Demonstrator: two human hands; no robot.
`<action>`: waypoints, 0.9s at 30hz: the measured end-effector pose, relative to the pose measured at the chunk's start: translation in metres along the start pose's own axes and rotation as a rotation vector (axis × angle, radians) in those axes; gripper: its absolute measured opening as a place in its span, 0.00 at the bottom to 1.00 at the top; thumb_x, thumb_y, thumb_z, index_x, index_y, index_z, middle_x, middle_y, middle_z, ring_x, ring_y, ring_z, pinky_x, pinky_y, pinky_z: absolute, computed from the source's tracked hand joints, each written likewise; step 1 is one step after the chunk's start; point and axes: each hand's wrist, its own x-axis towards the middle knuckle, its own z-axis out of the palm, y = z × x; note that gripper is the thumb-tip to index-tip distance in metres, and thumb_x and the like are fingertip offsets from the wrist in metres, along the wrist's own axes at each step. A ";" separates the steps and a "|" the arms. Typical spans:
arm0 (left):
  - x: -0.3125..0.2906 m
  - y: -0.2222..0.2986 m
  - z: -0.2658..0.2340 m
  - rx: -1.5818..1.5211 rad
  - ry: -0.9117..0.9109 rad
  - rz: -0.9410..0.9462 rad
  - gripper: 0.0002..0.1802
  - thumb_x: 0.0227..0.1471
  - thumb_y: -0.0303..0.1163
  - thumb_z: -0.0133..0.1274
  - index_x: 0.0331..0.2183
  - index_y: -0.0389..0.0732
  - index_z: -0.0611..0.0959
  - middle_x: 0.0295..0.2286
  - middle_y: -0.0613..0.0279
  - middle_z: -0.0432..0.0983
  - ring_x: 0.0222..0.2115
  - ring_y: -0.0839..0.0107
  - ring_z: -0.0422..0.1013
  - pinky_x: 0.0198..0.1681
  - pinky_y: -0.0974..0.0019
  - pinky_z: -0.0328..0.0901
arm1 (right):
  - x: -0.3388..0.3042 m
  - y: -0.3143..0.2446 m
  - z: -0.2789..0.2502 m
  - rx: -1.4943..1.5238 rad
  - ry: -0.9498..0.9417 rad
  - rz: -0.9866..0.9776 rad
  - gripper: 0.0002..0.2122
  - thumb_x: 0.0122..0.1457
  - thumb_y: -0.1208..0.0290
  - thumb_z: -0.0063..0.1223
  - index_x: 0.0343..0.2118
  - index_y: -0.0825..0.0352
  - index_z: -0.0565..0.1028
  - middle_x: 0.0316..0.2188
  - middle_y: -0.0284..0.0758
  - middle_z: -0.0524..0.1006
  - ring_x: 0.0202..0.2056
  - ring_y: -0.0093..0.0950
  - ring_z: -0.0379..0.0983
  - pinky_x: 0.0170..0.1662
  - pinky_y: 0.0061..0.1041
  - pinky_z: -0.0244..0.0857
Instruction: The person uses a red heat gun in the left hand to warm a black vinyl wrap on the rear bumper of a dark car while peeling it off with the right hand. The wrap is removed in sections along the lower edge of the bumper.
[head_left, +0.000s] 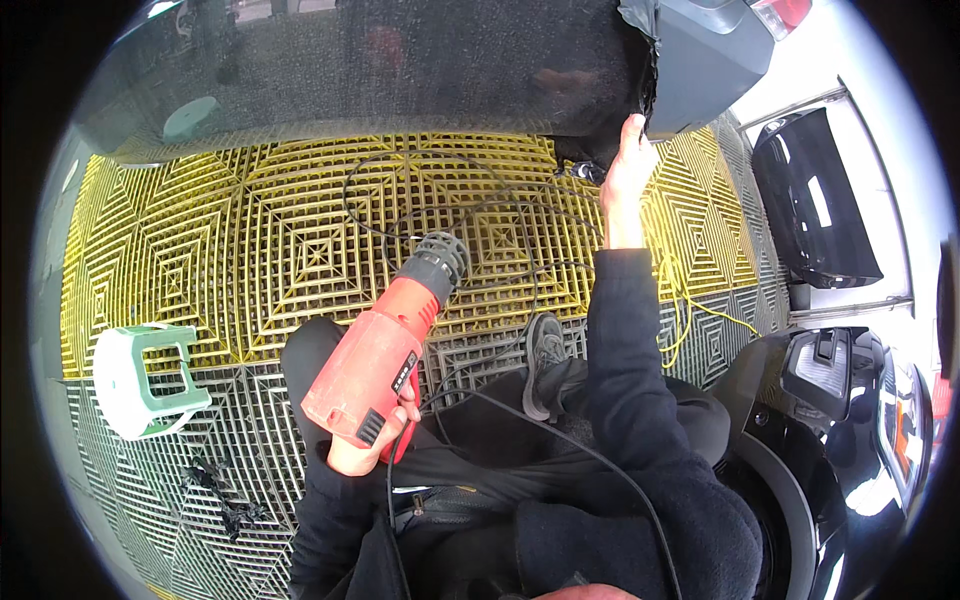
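My left hand (375,442) is closed around the handle of a red heat gun (372,352). Its black slotted nozzle (442,258) points up and toward the bumper, apart from it. Ahead of me a car bumper (708,72) shows bare grey at its right end. Dark film (400,70) covers the rest, with a crumpled loose edge (648,75) running down where the two meet. At the lower end of that edge, my right hand (630,170) pinches the film between thumb and fingers, arm stretched forward.
A pale green stool (125,385) stands at left on the yellow and grey grid floor (170,265). Black scraps (235,510) lie near it. The black cable (590,455) crosses my lap; a yellow cord (680,290) lies right. Black car parts (815,200) and a bumper (770,460) stand at right.
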 end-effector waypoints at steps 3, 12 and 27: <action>0.001 -0.003 -0.001 -0.018 -0.010 0.003 0.18 0.54 0.29 0.60 0.46 0.38 0.76 0.39 0.63 0.74 0.35 0.72 0.75 0.40 0.66 0.71 | -0.005 -0.005 0.001 0.011 0.002 0.031 0.26 0.68 0.51 0.54 0.18 0.56 0.55 0.19 0.19 0.52 0.24 0.16 0.44 0.29 0.26 0.39; 0.010 -0.010 0.000 -0.020 -0.003 -0.018 0.19 0.53 0.31 0.60 0.46 0.39 0.76 0.39 0.63 0.74 0.35 0.72 0.75 0.41 0.66 0.71 | -0.018 -0.011 0.004 0.024 0.011 0.063 0.24 0.70 0.52 0.49 0.20 0.62 0.62 0.19 0.22 0.57 0.26 0.17 0.48 0.29 0.25 0.45; 0.055 -0.010 0.000 -0.026 -0.068 0.007 0.21 0.54 0.27 0.60 0.49 0.37 0.75 0.38 0.62 0.75 0.34 0.71 0.76 0.40 0.67 0.71 | 0.003 -0.034 0.001 -0.717 0.279 -0.292 0.24 0.56 0.60 0.68 0.48 0.71 0.70 0.40 0.41 0.71 0.41 0.35 0.70 0.48 0.36 0.65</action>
